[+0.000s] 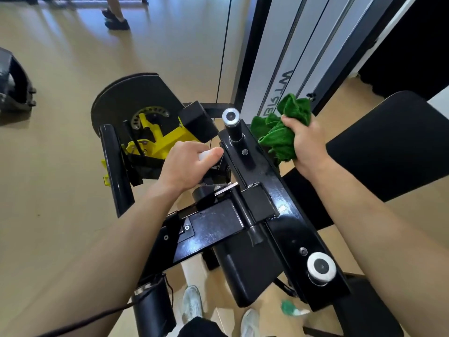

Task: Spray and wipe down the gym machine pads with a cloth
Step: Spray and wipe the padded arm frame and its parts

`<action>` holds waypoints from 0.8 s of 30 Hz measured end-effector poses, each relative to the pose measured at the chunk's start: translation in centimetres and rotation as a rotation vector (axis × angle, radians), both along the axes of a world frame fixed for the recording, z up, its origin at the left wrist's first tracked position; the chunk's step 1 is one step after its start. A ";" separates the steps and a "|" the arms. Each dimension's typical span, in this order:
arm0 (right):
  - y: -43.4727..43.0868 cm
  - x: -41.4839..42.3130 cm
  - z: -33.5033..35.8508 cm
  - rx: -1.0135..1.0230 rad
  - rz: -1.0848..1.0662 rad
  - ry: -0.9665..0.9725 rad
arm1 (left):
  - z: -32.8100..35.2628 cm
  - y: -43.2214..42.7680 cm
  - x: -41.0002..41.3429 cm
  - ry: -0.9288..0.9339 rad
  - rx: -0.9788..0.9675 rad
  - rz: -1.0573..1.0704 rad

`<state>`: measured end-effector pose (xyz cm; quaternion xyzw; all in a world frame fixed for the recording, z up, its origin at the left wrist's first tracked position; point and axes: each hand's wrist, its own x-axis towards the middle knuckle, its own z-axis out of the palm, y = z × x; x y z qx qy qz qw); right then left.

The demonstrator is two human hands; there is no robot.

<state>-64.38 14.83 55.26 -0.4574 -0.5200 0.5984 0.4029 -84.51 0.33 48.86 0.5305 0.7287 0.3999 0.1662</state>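
My right hand [307, 142] grips a bunched green cloth [277, 135], held just right of the machine's black steel arm [257, 176] near its upper chrome-capped peg [231, 117]. My left hand [189, 164] is closed around a small white object [203, 155] just left of that arm; I cannot tell what the object is. A large black pad [393, 142] lies to the right, partly behind my right forearm. A smaller black pad [247, 271] hangs under the arm. A green and white object, perhaps the spray bottle [291, 308], lies on the floor below.
The yellow cam and black disc [145, 122] sit left of the arm. The white weight tower [291, 57] rises behind. Another machine [12, 81] is at far left. Someone's feet [116, 19] stand at the top. My shoes [192, 302] are below.
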 end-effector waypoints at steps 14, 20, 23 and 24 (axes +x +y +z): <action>-0.4 -3.5 0.7 0.002 0.108 0.158 | 0.0 -0.3 -0.2 0.020 0.048 0.020; -3.1 -9.1 -1.9 0.144 0.237 0.115 | -1.3 -1.0 -2.3 -0.055 0.066 0.109; -0.7 -9.0 -2.0 0.169 0.355 -0.005 | -1.4 -1.1 -2.6 -0.085 0.064 0.124; 0.2 -9.0 -1.8 0.157 0.421 -0.064 | -1.4 -1.0 -2.6 -0.098 0.065 0.128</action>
